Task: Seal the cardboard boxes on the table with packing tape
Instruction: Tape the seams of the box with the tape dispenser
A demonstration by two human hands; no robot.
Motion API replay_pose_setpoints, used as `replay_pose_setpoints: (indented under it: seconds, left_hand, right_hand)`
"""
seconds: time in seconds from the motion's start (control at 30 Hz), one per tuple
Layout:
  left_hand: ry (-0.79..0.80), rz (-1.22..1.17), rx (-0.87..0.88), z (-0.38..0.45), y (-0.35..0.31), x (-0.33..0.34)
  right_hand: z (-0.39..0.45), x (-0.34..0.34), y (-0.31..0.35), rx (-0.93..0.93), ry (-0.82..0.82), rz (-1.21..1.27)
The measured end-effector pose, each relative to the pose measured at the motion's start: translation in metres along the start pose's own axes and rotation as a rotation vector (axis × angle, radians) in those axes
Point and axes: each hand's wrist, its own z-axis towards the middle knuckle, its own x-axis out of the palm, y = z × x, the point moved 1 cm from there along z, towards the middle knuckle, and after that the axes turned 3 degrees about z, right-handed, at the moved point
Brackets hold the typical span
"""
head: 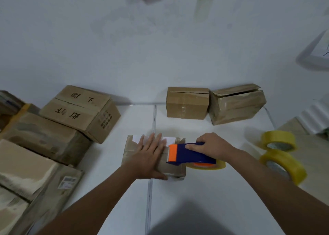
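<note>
- So there's a small worn brown cardboard box (154, 156) sitting in the middle of the white table (195, 199), right in front of the person.
- Left hand (149, 156) lies flat on the box top, fingers straight and spread, pressing it down.
- Right hand (212, 146) is wrapped around a blue and orange handheld tape dispenser (188, 154) loaded with a clear tape roll. Its orange end sits on the box top, just beside the left fingers.
- The dispenser's long axis runs left-right across the box and it sits at the right side, so my guess is the next pull depends on that left hand keeping the box pinned.
- Two yellowish tape rolls (281, 152) sit near the right arm.
- The printed brown carton (81, 111) back left has big handwritten-style characters, upside down from here, can't really read them. A white sticker on the flat parcel (58, 185) is too blurry to read.
</note>
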Motion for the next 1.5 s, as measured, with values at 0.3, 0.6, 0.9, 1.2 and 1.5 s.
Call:
replay_pose_setpoints:
  seconds: [0.3, 0.6, 0.9, 1.2, 1.5]
  left_hand:
    - [-0.06, -0.177, 0.022, 0.009, -0.003, 0.009]
    - [-0.093, -0.141, 0.022, 0.008, -0.004, 0.002]
    - [-0.111, -0.103, 0.025, 0.008, -0.007, 0.002]
    - [-0.071, -0.061, 0.038, 0.008, -0.006, 0.003]
    - [-0.078, -0.055, 0.042, 0.008, -0.007, 0.002]
  right_hand:
    - [-0.002, 0.003, -0.005, -0.019, 0.1, 0.12]
    - [-0.005, -0.02, -0.016, -0.04, 0.086, 0.082]
    - [-0.021, -0.036, -0.073, 0.104, 0.065, 0.111]
    - [-0.036, -0.04, -0.104, 0.174, 0.06, 0.161]
    - [-0.033, -0.028, -0.097, 0.2, 0.167, -0.028]
